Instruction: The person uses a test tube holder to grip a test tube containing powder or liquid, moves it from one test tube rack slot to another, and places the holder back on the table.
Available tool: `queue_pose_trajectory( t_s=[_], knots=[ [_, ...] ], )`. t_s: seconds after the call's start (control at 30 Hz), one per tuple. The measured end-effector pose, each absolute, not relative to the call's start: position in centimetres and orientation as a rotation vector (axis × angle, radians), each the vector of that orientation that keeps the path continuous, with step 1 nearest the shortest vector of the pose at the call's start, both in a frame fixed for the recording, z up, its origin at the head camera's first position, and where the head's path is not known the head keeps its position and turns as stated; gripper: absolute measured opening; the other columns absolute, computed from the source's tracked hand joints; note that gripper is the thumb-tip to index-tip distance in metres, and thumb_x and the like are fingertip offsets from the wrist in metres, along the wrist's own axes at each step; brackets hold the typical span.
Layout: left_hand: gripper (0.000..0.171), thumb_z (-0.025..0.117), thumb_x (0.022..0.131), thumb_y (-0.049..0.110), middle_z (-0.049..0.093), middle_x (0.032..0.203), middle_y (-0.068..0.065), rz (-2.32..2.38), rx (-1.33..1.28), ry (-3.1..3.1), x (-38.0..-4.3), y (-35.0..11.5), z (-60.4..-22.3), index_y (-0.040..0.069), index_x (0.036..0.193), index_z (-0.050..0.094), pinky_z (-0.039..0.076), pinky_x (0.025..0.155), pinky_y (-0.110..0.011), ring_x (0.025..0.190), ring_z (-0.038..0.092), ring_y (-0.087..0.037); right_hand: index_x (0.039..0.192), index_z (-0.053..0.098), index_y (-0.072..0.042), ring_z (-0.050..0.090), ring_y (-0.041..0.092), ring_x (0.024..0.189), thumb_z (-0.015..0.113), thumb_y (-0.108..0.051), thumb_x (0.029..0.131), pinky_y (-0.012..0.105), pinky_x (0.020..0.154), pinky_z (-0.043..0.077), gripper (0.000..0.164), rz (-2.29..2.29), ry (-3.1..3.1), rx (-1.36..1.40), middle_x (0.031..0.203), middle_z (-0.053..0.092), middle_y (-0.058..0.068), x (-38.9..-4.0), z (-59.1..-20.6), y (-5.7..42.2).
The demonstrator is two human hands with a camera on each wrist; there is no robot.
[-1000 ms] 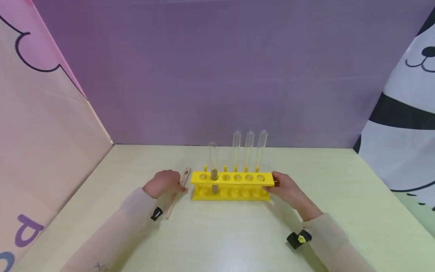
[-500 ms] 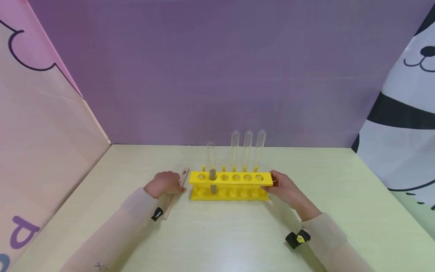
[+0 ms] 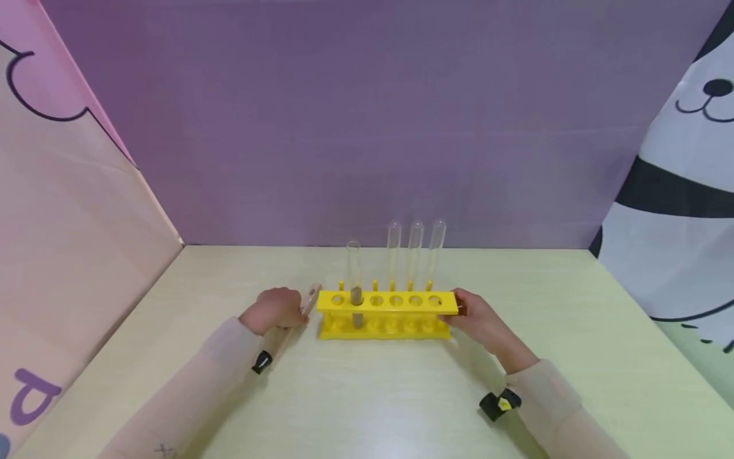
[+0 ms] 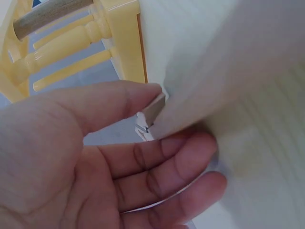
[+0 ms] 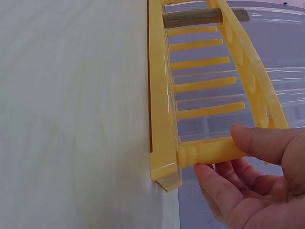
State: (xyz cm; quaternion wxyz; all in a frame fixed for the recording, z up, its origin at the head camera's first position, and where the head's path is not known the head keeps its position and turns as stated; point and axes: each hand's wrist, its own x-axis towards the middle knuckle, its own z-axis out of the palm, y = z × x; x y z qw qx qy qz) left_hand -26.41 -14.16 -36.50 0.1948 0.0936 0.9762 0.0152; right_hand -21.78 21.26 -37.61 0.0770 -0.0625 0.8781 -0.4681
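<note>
My left hand (image 3: pixel 278 309) pinches a long pale wooden test tube holder (image 3: pixel 311 297) between thumb and fingers, left of the rack. In the left wrist view only the wooden end (image 4: pixel 153 110) shows at the thumb tip. At the other side, my right hand (image 3: pixel 478 319) grips the end post (image 5: pixel 214 150) of the yellow test tube rack (image 3: pixel 387 302), thumb on one side, fingers on the other. An upright test tube (image 3: pixel 353 258) stands in the rack's second hole, its lower part filled with something grey-brown (image 5: pixel 190 18). Three clear test tubes (image 3: pixel 415 236) sit upside down on the back pegs.
The rack stands on a light wooden table (image 3: pixel 367 395). Behind the table rises a purple backdrop (image 3: pixel 355 127), with a pale printed sheet (image 3: pixel 74 210) at the left and a panda-print sheet (image 3: pixel 676 223) at the right. Each wrist wears a black device (image 3: pixel 499 404).
Both hands keep their grips. The whole head view has shifted slightly, so hands and rack sit a little further left; the near end of the wooden holder now looks more hidden beside the wrist.
</note>
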Motion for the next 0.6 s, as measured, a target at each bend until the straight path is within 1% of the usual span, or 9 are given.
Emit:
queue_pose_trajectory(
  t_s=[0.2, 0.4, 0.6],
  knots=[
    [0.027, 0.062, 0.089, 0.034, 0.056, 0.069, -0.003, 0.075, 0.271, 2.757, -26.5, -14.4, -36.4, 0.008, 0.08, 0.059, 0.04, 0.056, -0.028, 0.063, 0.052, -0.018, 0.121, 0.049, 0.005, 0.053, 0.025, 0.097, 0.06, -0.003, 0.09, 0.034, 0.084, 0.051, 0.034, -1.398, 2.632, -0.181, 0.122, 0.054, 0.02, -21.7, -37.7, 21.2],
    [0.022, 0.065, 0.088, 0.029, 0.056, 0.072, -0.003, 0.157, 0.315, 2.796, -26.7, -14.9, -36.1, 0.007, 0.087, 0.063, 0.041, 0.06, -0.031, 0.066, 0.052, -0.02, 0.121, 0.049, 0.005, 0.053, 0.026, 0.099, 0.06, -0.003, 0.09, 0.035, 0.085, 0.051, 0.034, -1.391, 2.642, -0.19, 0.122, 0.054, 0.021, -21.6, -37.8, 21.3],
    [0.02, 0.062, 0.09, 0.025, 0.058, 0.078, -0.003, 0.257, 0.334, 2.81, -26.9, -15.7, -35.6, 0.005, 0.093, 0.064, 0.043, 0.064, -0.033, 0.069, 0.052, -0.02, 0.121, 0.048, 0.006, 0.053, 0.026, 0.099, 0.06, -0.003, 0.09, 0.036, 0.085, 0.051, 0.034, -1.38, 2.649, -0.202, 0.122, 0.054, 0.021, -21.7, -37.7, 21.3]
  ],
)
